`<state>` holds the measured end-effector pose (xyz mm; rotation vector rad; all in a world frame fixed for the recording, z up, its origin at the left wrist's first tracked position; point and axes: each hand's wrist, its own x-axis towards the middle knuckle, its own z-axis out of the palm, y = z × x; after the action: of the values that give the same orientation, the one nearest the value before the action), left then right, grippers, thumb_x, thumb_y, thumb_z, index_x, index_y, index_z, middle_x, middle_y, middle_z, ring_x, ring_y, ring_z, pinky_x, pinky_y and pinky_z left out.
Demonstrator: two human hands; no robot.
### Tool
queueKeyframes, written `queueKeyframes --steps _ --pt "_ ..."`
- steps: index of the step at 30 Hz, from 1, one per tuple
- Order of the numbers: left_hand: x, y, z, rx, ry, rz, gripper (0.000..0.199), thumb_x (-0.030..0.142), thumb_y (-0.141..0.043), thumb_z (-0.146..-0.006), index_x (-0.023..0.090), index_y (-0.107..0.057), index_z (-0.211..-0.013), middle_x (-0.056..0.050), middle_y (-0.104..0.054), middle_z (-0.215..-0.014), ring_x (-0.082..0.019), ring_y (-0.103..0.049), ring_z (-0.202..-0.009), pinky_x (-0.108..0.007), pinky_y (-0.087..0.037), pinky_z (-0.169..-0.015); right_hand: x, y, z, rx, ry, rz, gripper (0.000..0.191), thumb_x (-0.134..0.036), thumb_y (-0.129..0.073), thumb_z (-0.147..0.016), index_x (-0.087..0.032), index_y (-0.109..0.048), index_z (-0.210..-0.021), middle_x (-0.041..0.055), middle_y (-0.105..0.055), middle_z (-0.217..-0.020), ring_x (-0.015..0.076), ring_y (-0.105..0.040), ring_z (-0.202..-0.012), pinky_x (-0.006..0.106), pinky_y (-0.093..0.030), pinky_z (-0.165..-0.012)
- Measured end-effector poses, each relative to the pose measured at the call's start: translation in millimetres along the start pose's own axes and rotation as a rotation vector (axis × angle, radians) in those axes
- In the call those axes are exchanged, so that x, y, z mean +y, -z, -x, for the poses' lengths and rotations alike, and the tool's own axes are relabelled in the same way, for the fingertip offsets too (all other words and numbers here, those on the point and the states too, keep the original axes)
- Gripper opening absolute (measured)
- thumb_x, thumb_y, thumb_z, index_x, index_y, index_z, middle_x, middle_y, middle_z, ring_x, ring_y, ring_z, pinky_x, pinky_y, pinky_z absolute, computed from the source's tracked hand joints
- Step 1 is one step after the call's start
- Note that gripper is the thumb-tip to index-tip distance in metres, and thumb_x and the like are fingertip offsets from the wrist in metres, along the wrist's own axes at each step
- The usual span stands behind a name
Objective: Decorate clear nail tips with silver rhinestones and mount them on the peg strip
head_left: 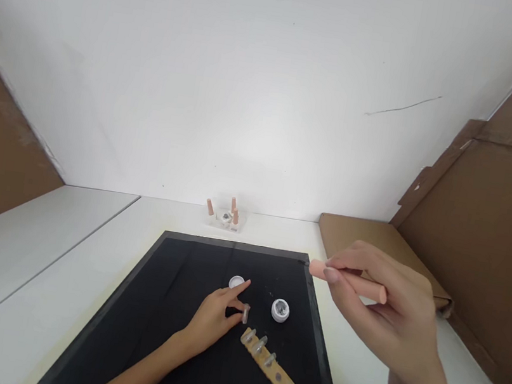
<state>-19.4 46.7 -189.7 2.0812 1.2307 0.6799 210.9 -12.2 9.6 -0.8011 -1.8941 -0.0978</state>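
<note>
Brush (363,287), right of frame, pinched in the right hand (391,315); clear tip (245,314), lower centre, pinched in the left hand (214,315). Apparent step: brushwork; next move calls for a steady tip.

Inscriptions: none can be read; the dark mark (234,228) on the clear holder (218,223), far on the desk (274,230), is too small.

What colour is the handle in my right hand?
The handle is peach pink, best seen in the head view.
</note>
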Motion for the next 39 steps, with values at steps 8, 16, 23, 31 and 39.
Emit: queueKeyframes --steps 8,16,23,31,39 --pt "-8 -4.5 0 0.021 -0.058 0.001 0.072 0.002 -0.062 -0.077 0.029 -0.049 -0.141 0.002 -0.080 -0.096 -0.023 -0.068 -0.101 -0.039 -0.047 -0.101 4 -3 4 -0.006 -0.006 -0.007 0.014 -0.008 -0.058 -0.087 -0.019 -0.054 -0.078 -0.0035 -0.055 -0.057 0.0063 -0.046 -0.051 0.020 -0.036 -0.048" --pt "-4 3.5 1 0.026 -0.058 -0.042 0.065 0.006 -0.066 -0.077 0.024 -0.051 -0.138 -0.002 -0.077 -0.093 -0.025 -0.065 -0.101 -0.041 -0.046 -0.100 6 -8 0 -0.045 -0.029 -0.003 0.014 -0.008 -0.057 -0.087 -0.020 -0.054 -0.079 -0.0040 -0.053 -0.057 0.0078 -0.046 -0.050 0.022 -0.036 -0.047" --pt "-5 3.6 0 0.009 -0.027 -0.065 0.064 0.008 -0.071 -0.076 0.023 -0.053 -0.136 -0.003 -0.076 -0.091 -0.026 -0.065 -0.099 -0.040 -0.046 -0.098 9 -13 1 -0.049 -0.040 -0.018 0.015 -0.008 -0.057 -0.087 -0.020 -0.054 -0.080 -0.0056 -0.049 -0.056 0.0078 -0.045 -0.050 0.022 -0.037 -0.047" --pt "-9 2.9 -3 -0.014 -0.011 -0.061 0.062 0.009 -0.072 -0.076 0.024 -0.055 -0.134 -0.002 -0.077 -0.092 -0.026 -0.065 -0.102 -0.039 -0.046 -0.098 14 -14 1 -0.064 -0.052 -0.006 0.015 -0.008 -0.057 -0.087 -0.020 -0.054 -0.077 -0.0053 -0.051 -0.055 0.0077 -0.046 -0.050 0.021 -0.037 -0.048" --pt "-12 1.5 -3 0.005 -0.017 -0.035 0.057 0.011 -0.071 -0.078 0.025 -0.058 -0.131 -0.001 -0.077 -0.090 -0.025 -0.065 -0.099 -0.037 -0.046 -0.097 30 -15 -2 -0.608 -0.513 -0.012 0.018 -0.029 -0.052 -0.092 -0.021 -0.056 -0.077 -0.0034 -0.060 -0.064 0.0101 -0.046 -0.054 0.022 -0.032 -0.047"
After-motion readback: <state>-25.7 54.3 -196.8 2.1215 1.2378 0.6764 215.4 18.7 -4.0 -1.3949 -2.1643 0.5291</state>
